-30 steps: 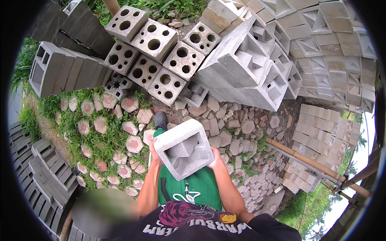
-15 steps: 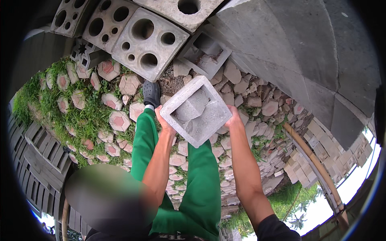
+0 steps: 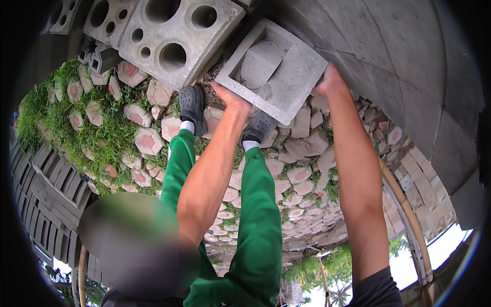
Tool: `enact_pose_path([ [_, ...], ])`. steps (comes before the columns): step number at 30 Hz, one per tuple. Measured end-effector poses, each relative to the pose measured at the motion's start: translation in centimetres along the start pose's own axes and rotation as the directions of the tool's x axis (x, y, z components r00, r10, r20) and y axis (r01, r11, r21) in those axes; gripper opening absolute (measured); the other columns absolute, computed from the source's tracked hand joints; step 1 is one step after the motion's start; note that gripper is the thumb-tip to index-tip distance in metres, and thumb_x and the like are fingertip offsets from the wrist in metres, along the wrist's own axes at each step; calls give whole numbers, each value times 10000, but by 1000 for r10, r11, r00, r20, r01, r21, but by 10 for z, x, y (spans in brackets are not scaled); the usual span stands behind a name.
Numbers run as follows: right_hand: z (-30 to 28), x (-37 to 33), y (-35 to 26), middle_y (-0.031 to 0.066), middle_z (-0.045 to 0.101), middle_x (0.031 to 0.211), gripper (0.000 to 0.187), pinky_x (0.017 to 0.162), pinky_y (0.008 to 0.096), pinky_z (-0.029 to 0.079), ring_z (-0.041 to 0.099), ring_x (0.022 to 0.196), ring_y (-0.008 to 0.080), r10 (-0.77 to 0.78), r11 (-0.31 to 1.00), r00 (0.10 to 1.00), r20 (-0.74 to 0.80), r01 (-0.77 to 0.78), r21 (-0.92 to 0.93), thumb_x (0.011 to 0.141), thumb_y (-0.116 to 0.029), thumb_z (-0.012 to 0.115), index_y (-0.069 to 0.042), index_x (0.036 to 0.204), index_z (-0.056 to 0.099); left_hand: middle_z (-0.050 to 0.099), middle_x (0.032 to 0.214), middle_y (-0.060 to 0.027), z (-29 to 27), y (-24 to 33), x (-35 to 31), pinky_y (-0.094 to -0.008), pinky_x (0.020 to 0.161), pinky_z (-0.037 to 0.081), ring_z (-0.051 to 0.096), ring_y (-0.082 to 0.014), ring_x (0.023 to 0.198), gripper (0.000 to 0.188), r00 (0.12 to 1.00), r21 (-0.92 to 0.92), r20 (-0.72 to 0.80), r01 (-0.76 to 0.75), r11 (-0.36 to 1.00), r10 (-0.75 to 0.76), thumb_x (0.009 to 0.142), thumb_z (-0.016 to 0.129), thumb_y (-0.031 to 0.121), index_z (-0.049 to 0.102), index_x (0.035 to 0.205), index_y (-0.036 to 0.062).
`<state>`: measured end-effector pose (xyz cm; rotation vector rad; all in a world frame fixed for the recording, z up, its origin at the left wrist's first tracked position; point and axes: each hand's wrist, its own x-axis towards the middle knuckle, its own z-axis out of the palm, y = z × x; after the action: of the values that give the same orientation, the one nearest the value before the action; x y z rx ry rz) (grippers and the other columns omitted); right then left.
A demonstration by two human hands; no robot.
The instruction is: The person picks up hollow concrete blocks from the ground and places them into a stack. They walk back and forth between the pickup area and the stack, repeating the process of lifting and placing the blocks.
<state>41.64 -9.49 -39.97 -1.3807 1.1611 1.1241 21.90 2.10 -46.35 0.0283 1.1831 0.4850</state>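
Note:
A square grey concrete block (image 3: pixel 294 84), with a raised rim and slanted recessed panels, is gripped between my two hands. My left hand (image 3: pixel 231 96) is closed on its left lower corner, fingers partly hidden beneath. At the right corner my right hand (image 3: pixel 329 79) presses against the side, its fingers mostly behind the block. The block is beside a larger concrete block with round holes (image 3: pixel 181 36) and over the spot where a similar recessed block lay. That lower block is hidden, so I cannot tell whether the two touch.
Leaning grey slabs (image 3: pixel 378 66) rise close on the right. Hexagonal pavers (image 3: pixel 148 140) with grass (image 3: pixel 110 120) cover the ground at left. Broken stone pieces (image 3: pixel 307 146) lie under my right arm. A star-patterned block (image 3: pixel 97 55) stands at the upper left; a pole (image 3: pixel 409 215) is at right.
Both hands have carried the concrete block forward and slightly right, from above my legs to beside the large holed block. The similar block beneath has become covered. My second shoe has come into view.

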Motion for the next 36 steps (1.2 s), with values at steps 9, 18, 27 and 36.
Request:
enact_pose_path([
  [9,-26,52,37,126,420,1406,628,1043,440,356,425,1269,319,-310,939,936,164,274,208,976,-490,205,-44,1390,361,501,1304,-124,-19,-13,16,-448,1042,335,455,-305,1199,820,994,-112,83,79,991,-70,772,351,709,514,1284,89],
  [18,-24,26,124,148,312,1462,873,1088,385,283,331,1330,255,-622,783,783,-26,621,-30,860,-483,629,3,1447,203,553,1144,-128,-17,-10,12,-462,944,381,490,-304,1049,705,986,-82,-87,136,987,-143,722,471,629,550,1151,75],
  [27,2,39,82,163,497,1303,548,968,370,423,505,1166,262,-774,630,630,57,776,-24,865,-134,628,44,1330,400,525,1252,-116,17,-9,29,-461,1010,367,482,-299,1157,711,999,-193,-11,-33,981,32,846,304,648,486,1266,104],
  [36,22,38,62,169,433,1358,715,971,411,427,479,1193,279,-586,798,801,-124,597,79,829,-210,671,22,1390,293,553,1245,-92,36,-1,60,-391,1003,410,533,-252,1130,627,994,-106,110,34,994,-22,929,320,561,474,1270,57],
])
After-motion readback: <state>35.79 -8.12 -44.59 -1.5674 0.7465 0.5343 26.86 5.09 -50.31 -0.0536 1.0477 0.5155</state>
